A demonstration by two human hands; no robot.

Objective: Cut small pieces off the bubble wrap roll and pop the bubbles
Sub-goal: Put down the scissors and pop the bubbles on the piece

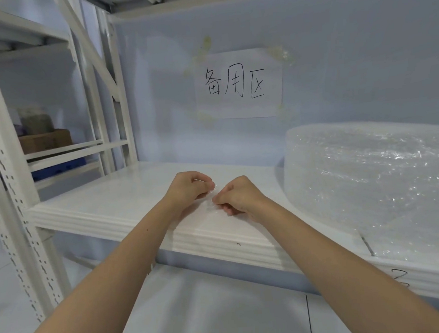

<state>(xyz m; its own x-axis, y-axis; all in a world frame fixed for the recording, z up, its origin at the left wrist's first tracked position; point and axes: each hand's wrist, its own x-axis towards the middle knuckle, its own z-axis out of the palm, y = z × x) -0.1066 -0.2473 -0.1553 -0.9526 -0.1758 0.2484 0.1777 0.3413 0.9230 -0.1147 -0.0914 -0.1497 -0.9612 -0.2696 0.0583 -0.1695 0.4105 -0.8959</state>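
A big roll of clear bubble wrap [375, 178] lies flat on the right side of the white shelf [116, 199]. Over the shelf's middle, my left hand [188, 188] and my right hand [237, 197] sit close together, both pinching a small clear bubble wrap piece [214, 201] between thumbs and fingers. The piece is nearly transparent and hangs a little below my fingertips, partly hidden by them. No scissors or knife can be seen.
A paper sign with handwritten characters [238, 84] is taped to the back wall. A white metal rack [10, 165] on the left holds a cardboard box [45, 140]. A lower white shelf [210, 310] lies beneath my forearms.
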